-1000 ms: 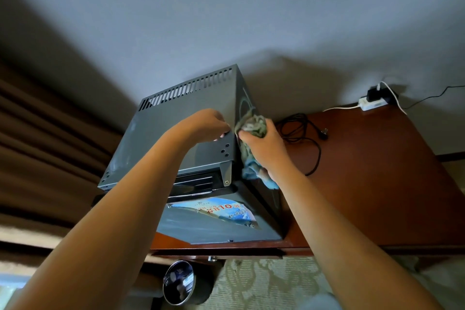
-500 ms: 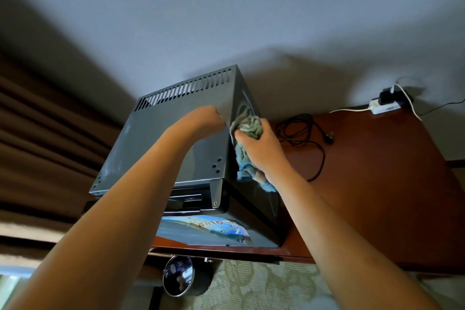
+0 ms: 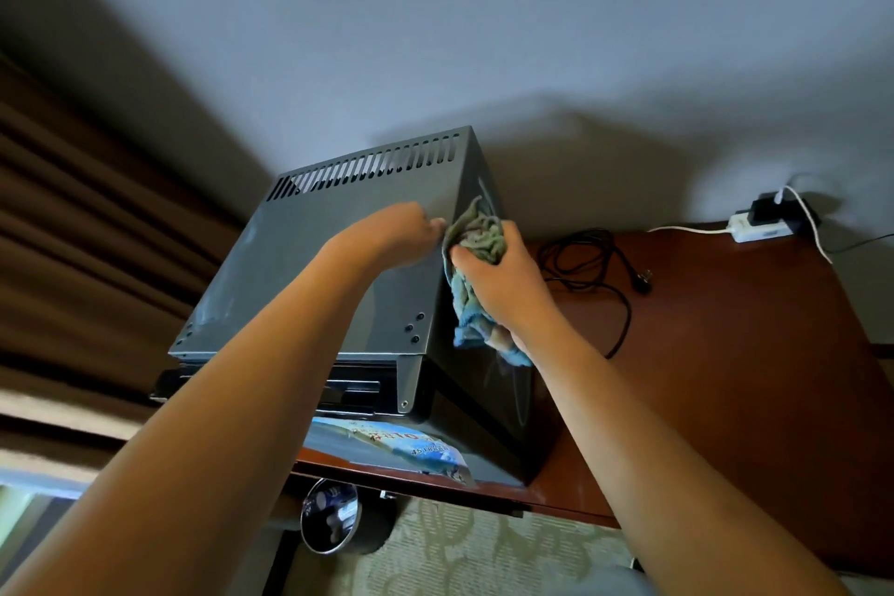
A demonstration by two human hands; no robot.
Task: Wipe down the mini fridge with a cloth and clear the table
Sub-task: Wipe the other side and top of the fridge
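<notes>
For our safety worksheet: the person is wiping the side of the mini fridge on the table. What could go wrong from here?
1. The fridge appears tilted, steadied only by the left hand on its top edge; hard wiping by the right hand with the cloth could tip or slide it.
2. The loose black cable lies beside the fridge on the table; it could snag.
3. The fridge's front overhangs the table edge, so it might fall.
</notes>
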